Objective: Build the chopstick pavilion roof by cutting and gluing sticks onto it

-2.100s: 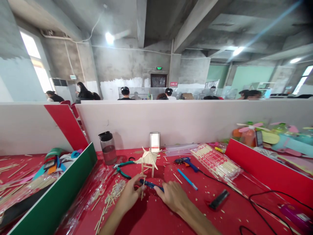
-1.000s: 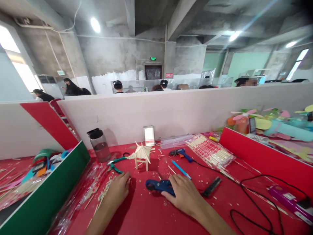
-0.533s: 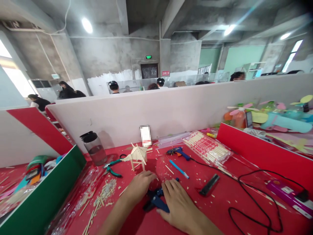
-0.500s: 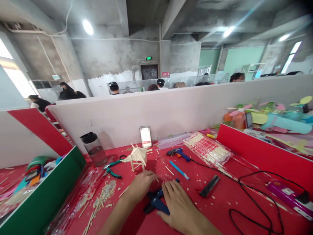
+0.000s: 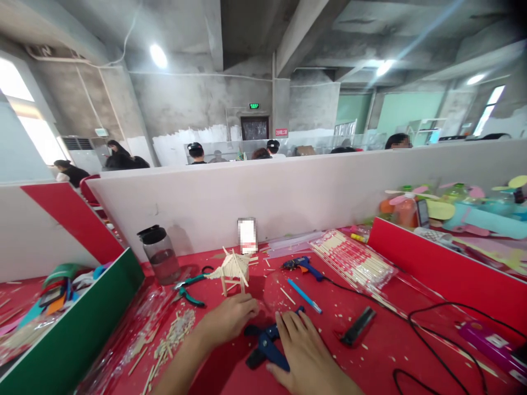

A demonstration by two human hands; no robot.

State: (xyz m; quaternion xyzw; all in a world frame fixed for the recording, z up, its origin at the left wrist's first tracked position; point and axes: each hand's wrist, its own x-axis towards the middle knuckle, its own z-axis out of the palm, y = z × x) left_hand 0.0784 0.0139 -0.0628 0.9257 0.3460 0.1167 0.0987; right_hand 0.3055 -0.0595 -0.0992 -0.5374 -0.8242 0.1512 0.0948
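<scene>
My right hand (image 5: 303, 345) rests palm down over a dark blue plier-like hand tool (image 5: 267, 341). Its fingers reach across the tool, its thumb lies along the near handle, and part of the tool is hidden beneath. Just left of the tool is my left hand (image 5: 233, 315), fingers curled together; anything inside them is hidden. Right behind that hand stands a small pavilion model of thin wooden sticks (image 5: 234, 269), upright on its legs. Teal-handled pliers (image 5: 190, 291) lie open to the model's left.
A blue pen (image 5: 304, 296), glue gun (image 5: 302, 265) and black cutter knife (image 5: 358, 326) lie rightward. Behind are packed sticks (image 5: 354, 260) and a phone (image 5: 247, 236). A bottle (image 5: 158, 255) stands left, near stick scraps (image 5: 175, 334). Panels border the red table (image 5: 224, 367).
The camera view has tilted up slightly, so things sit a bit lower. My left hand has drawn back a little to the left, away from the tool. My right hand stays on the tool.
</scene>
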